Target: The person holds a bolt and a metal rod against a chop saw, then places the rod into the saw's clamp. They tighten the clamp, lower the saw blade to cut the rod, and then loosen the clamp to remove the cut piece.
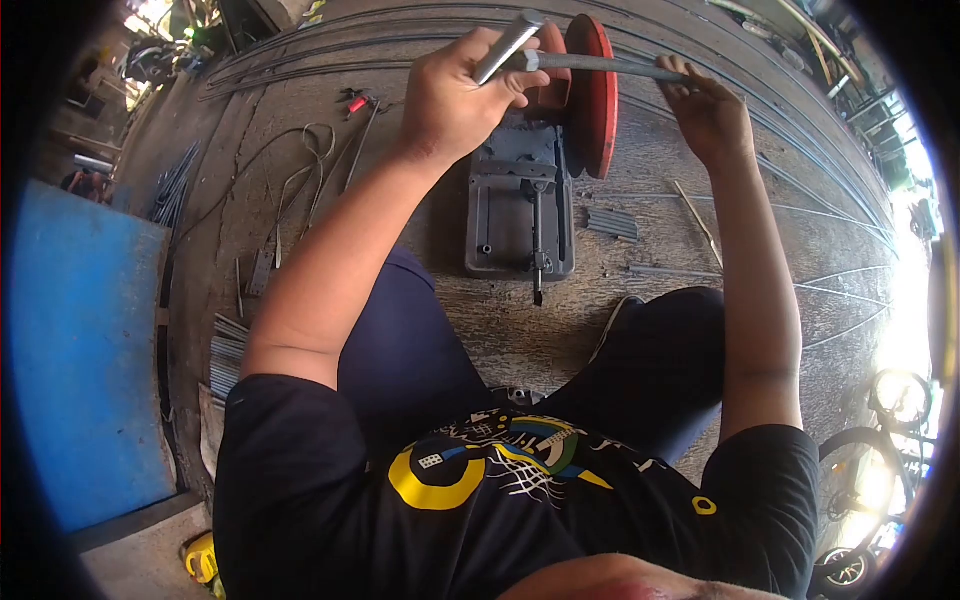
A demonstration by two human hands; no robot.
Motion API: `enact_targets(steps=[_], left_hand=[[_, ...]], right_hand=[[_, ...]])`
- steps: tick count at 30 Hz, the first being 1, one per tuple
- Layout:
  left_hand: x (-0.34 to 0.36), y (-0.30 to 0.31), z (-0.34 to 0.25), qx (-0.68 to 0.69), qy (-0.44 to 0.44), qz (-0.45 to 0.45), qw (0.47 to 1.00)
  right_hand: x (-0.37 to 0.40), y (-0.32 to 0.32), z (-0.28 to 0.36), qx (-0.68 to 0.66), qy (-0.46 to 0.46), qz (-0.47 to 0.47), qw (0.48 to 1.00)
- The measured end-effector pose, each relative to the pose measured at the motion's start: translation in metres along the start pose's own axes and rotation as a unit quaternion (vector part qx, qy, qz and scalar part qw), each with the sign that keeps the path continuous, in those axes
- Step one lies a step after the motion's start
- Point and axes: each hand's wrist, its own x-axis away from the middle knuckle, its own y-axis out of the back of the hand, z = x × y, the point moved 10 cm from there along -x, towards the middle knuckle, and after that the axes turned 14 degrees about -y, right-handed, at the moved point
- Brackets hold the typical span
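Note:
My left hand (455, 95) is raised at the top centre, its fingers wrapped round a shiny metal tube (508, 48) that tilts up to the right. Its fingertips also reach a dark rod (620, 67), which runs rightward past the red disc guard. At the rod's far end, my right hand (710, 115) has its fingers closed on it. Between and below my hands stands a cut-off machine with a grey base (505, 215) and a red round guard (593, 95). A threaded clamp screw (538, 230) lies along the base.
Long thin rods (800, 150) stretch across the floor behind and to the right. Short cut pieces (612, 224) lie right of the base. Cables (300, 165) and a red-handled tool (357, 103) are at left, near a blue panel (85, 350). A bicycle (870, 480) stands lower right.

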Motion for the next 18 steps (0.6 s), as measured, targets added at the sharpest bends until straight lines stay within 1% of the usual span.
enact_targets(steps=[1,2,3,5,6,7,8,9,10,11,13,14,15,17,18], left_hand=[[-0.002,-0.001,-0.005,-0.022,-0.025,0.016,0.999],[-0.004,-0.002,-0.012,-0.025,-0.039,0.028,0.999],[-0.004,-0.002,-0.013,-0.026,-0.041,0.027,0.998],[-0.003,-0.002,-0.012,0.037,-0.039,-0.001,0.999],[0.001,-0.002,-0.004,-0.007,-0.003,0.026,1.0],[0.002,-0.002,-0.004,-0.009,-0.004,0.024,1.0],[0.003,0.001,0.002,-0.006,0.024,-0.001,1.0],[0.004,0.005,0.007,-0.003,0.051,-0.026,0.998],[0.002,0.006,0.006,-0.004,0.049,-0.027,0.998],[0.0,0.008,0.002,-0.006,0.037,-0.034,0.999],[-0.003,0.011,-0.004,-0.01,0.024,-0.041,0.999],[-0.004,0.01,-0.009,-0.005,0.014,-0.033,0.999],[-0.005,0.009,-0.013,0.002,0.004,-0.024,1.0],[-0.006,0.008,-0.016,0.004,-0.006,-0.028,1.0],[-0.006,0.006,-0.015,0.005,-0.003,-0.019,1.0]], right_hand=[[0.004,0.006,-0.004,0.045,-0.014,-0.074,0.996],[-0.002,0.015,-0.004,0.046,-0.014,-0.072,0.996],[-0.01,0.025,-0.004,0.095,-0.027,-0.079,0.992],[-0.017,0.034,-0.003,0.145,-0.038,-0.083,0.985],[-0.014,0.033,0.002,0.139,-0.008,-0.079,0.987],[-0.01,0.033,0.007,0.131,0.021,-0.075,0.988],[-0.006,0.026,0.006,0.132,0.021,-0.073,0.988],[0.002,0.012,0.01,0.059,0.052,-0.04,0.996],[0.011,0.0,0.015,-0.014,0.082,-0.006,0.996],[0.017,-0.007,0.015,-0.014,0.083,-0.004,0.996],[0.022,-0.025,0.01,0.017,0.056,0.036,0.998],[0.009,-0.005,0.015,0.018,0.056,0.038,0.998],[-0.013,0.002,0.003,0.027,-0.048,0.204,0.977],[-0.008,-0.002,-0.012,0.037,-0.151,0.361,0.92],[-0.018,0.012,-0.009,0.03,-0.146,0.309,0.939]])
